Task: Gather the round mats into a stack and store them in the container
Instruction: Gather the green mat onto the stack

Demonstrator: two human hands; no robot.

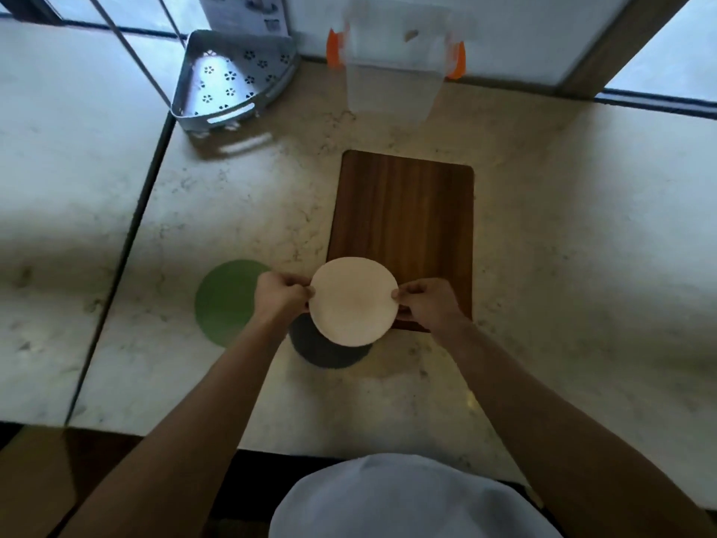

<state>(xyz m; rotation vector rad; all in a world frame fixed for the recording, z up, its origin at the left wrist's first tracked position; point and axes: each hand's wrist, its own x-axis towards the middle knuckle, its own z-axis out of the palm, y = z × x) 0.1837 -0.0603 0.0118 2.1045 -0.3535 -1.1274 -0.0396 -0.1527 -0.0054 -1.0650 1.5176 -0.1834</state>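
Note:
A cream round mat (354,300) is held above the counter by both hands. My left hand (281,295) pinches its left edge and my right hand (425,304) pinches its right edge. Under it a dark grey round mat (329,351) lies flat on the counter, partly hidden. A green round mat (227,302) lies flat to the left, its right side covered by my left hand. The clear container (392,71) with orange clips stands open at the back against the wall.
A wooden cutting board (403,227) lies between the mats and the container. A grey perforated corner rack (229,79) sits at the back left. The marble counter (562,266) meets a mirrored wall on the left and ends near my body.

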